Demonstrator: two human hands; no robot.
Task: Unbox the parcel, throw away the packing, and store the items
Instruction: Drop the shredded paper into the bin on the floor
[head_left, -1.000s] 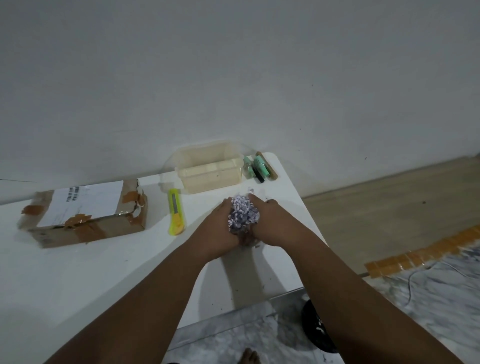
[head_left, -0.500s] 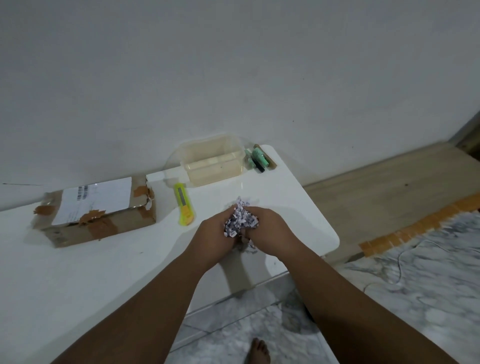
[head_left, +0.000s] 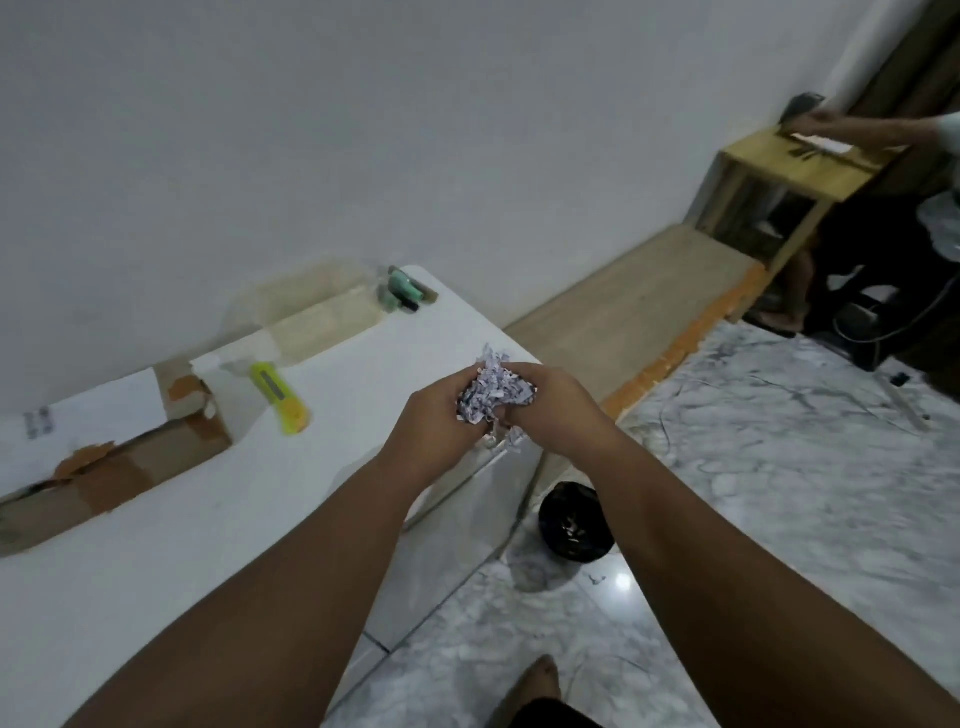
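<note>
Left hand (head_left: 435, 422) and right hand (head_left: 551, 410) — cupped together — clutch shredded paper (head_left: 492, 389).

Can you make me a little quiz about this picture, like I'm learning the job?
1. True or false: the left hand and the right hand together hold the shredded paper.
2. What lies on the table between the cardboard box and the clear container?
A. a yellow box cutter
B. a spoon
C. a phone
3. Fill in: the black bin stands on the ____, beside the table.

Key: 1 true; 2 A; 3 floor.
</note>
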